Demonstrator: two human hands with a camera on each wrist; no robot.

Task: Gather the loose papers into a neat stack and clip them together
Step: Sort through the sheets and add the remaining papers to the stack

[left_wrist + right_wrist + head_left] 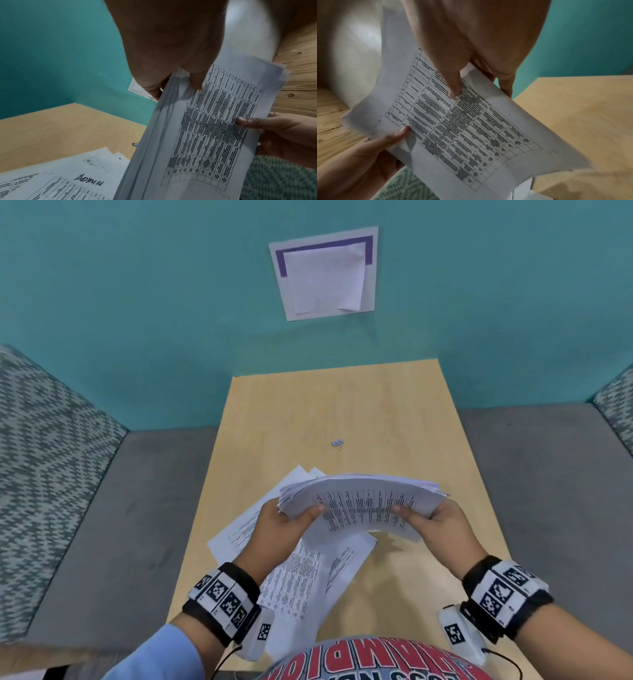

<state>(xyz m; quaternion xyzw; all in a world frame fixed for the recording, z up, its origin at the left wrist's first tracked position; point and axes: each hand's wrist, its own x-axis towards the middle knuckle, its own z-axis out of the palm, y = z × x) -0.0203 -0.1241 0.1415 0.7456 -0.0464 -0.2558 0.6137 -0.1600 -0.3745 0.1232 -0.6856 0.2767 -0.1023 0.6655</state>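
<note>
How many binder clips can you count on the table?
1. The binder clip lies alone on the table, beyond the stack of papers held in both hands. Others could be hidden under the loose sheets.

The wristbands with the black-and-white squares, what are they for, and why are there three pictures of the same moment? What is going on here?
No machine here: a person works with two bare hands. The patterned bands sit on both wrists, each beside a small white camera. The wide picture comes from a camera on the person's head, looking down. The other two come from the wrist cameras, looking along each hand.

The left hand and the right hand each grip one end of a bundle of papers, thumbs on top, held above the wooden table. The top sheet carries a printed table of text.

On the table below, several loose sheets lie spread and overlapping, not yet gathered. Farther off lies a small binder clip, untouched. On the teal wall hangs a notice.
</note>
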